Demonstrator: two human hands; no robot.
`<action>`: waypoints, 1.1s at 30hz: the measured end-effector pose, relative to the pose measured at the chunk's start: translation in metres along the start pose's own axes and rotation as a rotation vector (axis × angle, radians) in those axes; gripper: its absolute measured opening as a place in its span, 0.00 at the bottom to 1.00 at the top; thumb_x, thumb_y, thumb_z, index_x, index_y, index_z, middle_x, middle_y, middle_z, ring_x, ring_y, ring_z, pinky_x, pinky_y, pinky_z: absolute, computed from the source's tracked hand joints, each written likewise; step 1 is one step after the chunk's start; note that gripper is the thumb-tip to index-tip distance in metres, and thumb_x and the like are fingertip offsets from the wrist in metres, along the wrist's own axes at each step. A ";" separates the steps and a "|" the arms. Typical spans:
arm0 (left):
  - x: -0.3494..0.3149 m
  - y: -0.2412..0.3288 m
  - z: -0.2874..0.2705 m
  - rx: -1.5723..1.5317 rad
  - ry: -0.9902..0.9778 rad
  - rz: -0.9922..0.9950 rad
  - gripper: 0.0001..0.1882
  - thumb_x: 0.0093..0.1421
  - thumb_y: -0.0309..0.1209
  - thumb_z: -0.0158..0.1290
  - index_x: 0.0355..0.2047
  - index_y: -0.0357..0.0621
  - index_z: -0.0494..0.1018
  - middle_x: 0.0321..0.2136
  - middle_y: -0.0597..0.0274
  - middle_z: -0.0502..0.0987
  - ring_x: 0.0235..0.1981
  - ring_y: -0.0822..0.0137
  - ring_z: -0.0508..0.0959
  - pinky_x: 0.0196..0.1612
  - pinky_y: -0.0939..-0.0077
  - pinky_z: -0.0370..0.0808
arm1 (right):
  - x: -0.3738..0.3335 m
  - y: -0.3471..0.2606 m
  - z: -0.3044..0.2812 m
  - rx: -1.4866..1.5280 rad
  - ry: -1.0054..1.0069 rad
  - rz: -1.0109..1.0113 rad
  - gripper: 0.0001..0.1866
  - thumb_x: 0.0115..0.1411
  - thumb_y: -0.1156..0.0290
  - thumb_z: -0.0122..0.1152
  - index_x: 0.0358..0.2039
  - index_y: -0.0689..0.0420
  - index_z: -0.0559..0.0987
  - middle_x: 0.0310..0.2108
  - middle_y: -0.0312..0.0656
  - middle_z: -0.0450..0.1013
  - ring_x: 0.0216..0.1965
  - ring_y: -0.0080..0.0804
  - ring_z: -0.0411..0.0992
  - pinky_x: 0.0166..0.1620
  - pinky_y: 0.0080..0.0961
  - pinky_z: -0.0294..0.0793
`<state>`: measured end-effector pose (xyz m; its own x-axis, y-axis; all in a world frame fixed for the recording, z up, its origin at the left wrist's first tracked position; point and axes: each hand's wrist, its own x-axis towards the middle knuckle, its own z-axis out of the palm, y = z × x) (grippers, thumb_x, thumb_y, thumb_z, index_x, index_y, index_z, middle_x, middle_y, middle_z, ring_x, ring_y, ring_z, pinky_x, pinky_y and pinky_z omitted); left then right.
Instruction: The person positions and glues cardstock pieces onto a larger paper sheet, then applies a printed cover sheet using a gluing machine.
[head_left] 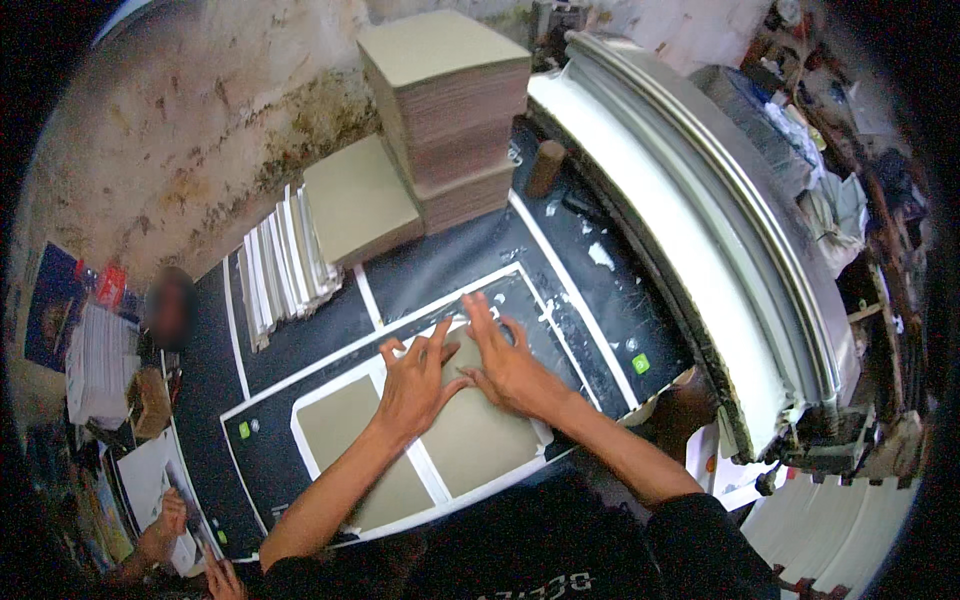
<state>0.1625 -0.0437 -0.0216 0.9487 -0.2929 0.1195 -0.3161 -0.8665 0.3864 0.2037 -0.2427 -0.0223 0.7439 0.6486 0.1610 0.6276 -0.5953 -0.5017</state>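
Observation:
Two grey-brown boards, a left board (350,425) and a right board (495,440), lie side by side on a white sheet (428,470) that shows as a strip between them and a border around them. My left hand (412,385) rests at the far inner edge of the boards, fingers bent and spread. Beside it, my right hand (510,370) lies over the far part of the right board, fingers apart and pointing away from me. The two thumbs come close together over the right board. What lies under the fingertips is partly hidden.
A black work surface (300,345) with white lines carries a tall board stack (450,110), a lower stack (362,195) and a pile of white strips (285,260). At right stands a machine with a long white roller (660,240). Another person's hands (165,525) are at lower left.

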 end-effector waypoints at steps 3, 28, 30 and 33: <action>-0.004 0.010 -0.003 0.043 0.095 -0.029 0.49 0.57 0.52 0.64 0.69 0.40 0.53 0.44 0.61 0.83 0.51 0.61 0.76 0.54 0.47 0.57 | 0.001 0.005 0.005 0.097 -0.014 0.060 0.58 0.61 0.60 0.65 0.73 0.63 0.32 0.76 0.57 0.33 0.75 0.57 0.41 0.64 0.60 0.55; -0.169 -0.113 -0.068 -0.060 0.445 -0.585 0.36 0.39 0.46 0.77 0.44 0.40 0.75 0.40 0.51 0.75 0.47 0.51 0.73 0.52 0.58 0.70 | 0.053 -0.114 0.069 0.274 -0.115 -0.452 0.08 0.56 0.77 0.66 0.38 0.56 0.83 0.39 0.42 0.80 0.46 0.39 0.75 0.55 0.38 0.67; -0.161 -0.113 -0.067 -0.085 0.472 -0.546 0.30 0.41 0.43 0.76 0.38 0.41 0.74 0.38 0.52 0.75 0.46 0.50 0.74 0.51 0.58 0.70 | 0.052 -0.117 0.086 0.360 -0.095 -0.444 0.08 0.56 0.77 0.66 0.38 0.57 0.83 0.38 0.42 0.79 0.45 0.39 0.75 0.53 0.38 0.67; -0.168 -0.127 -0.061 -0.207 0.503 -0.576 0.29 0.41 0.42 0.76 0.37 0.41 0.74 0.38 0.52 0.75 0.44 0.50 0.74 0.50 0.58 0.71 | 0.049 -0.120 0.097 0.300 -0.113 -0.473 0.15 0.54 0.76 0.65 0.44 0.57 0.81 0.41 0.46 0.76 0.46 0.45 0.73 0.52 0.40 0.68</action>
<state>0.0436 0.1403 -0.0351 0.8685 0.4398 0.2287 0.1874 -0.7185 0.6698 0.1421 -0.0936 -0.0368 0.3584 0.8681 0.3433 0.7816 -0.0780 -0.6189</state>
